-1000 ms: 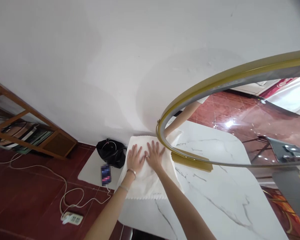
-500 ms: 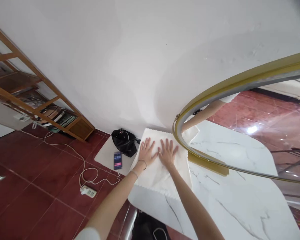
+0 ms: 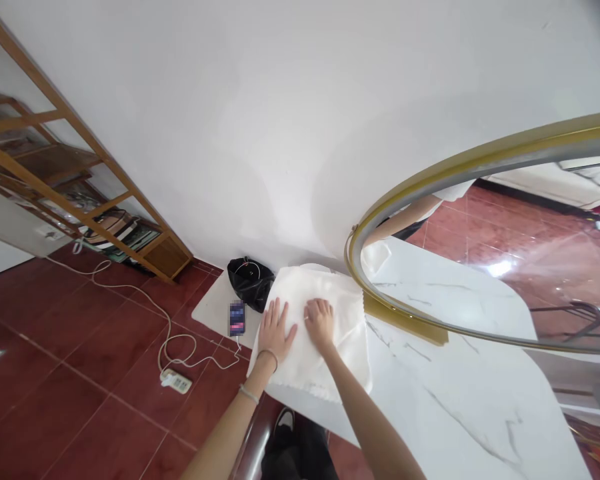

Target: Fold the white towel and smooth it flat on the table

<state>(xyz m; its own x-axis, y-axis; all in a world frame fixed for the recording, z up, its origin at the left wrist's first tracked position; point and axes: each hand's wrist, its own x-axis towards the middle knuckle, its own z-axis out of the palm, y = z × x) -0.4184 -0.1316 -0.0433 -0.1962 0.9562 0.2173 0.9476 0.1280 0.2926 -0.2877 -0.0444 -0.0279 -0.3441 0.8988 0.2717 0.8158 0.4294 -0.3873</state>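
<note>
A white cloth [image 3: 300, 370] with a zigzag edge is spread over the left end of the white marbled table [image 3: 430, 400]. My left hand [image 3: 276, 333] lies flat on the cloth's left side, fingers stretched out. To its right, my right hand [image 3: 321, 325] has its fingers bent and drawn together on the cloth, seemingly gripping a bit of it; the fingertips are hard to see. Shallow folds show in the cloth right of that hand, and its far edge looks slightly rumpled.
A gold-framed mirror [image 3: 405, 320] stands on the table against the white wall [image 3: 280, 133]. On a low white surface [image 3: 207, 310] to the left are a black bag [image 3: 250, 283] and a phone [image 3: 237, 319]. A power strip [image 3: 176, 381] with cables lies on the red tiled floor [image 3: 105, 427], near a wooden shelf [image 3: 165, 257].
The cloth has shifted left and towards me. My left hand has slid nearer and to the left, still flat. My right hand has gone from spread fingers to bent ones.
</note>
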